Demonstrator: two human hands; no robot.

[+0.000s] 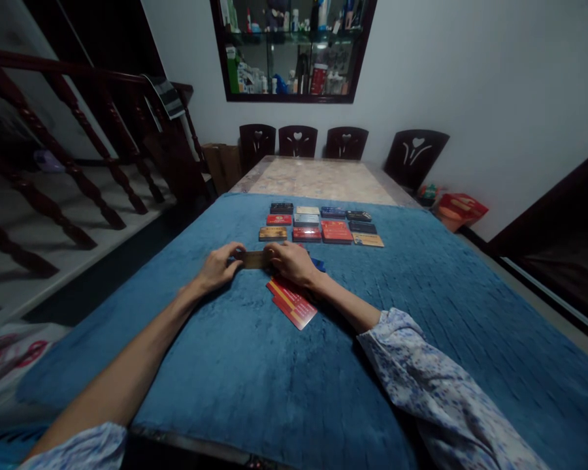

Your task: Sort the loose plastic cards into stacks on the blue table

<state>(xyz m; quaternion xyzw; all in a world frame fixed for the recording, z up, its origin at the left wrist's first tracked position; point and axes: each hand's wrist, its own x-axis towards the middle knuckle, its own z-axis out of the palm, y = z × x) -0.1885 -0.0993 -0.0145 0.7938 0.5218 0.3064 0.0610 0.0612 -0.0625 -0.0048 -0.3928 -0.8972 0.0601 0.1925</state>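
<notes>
My left hand [219, 266] pinches the left end of a small stack of brownish-gold cards [255, 260], held on edge just above the blue cloth [215, 352]. My right hand [294, 262] grips the other end, its fingers closed and partly hiding it. Below my right wrist lie fanned red cards [294, 308] with a yellow stripe. Part of a blue card [318, 264] shows behind that wrist. Just beyond my hands sit several card stacks in rows, among them a gold stack [273, 234], a dark red stack [306, 234] and a taller red stack [336, 232].
At the rows' right end is a tan card stack [368, 240]. The bare marble tabletop [318, 175] shows past the cloth, with dark chairs [298, 141] at its far end. A wooden railing [78, 124] runs along the left; a red bag [463, 207] sits at right.
</notes>
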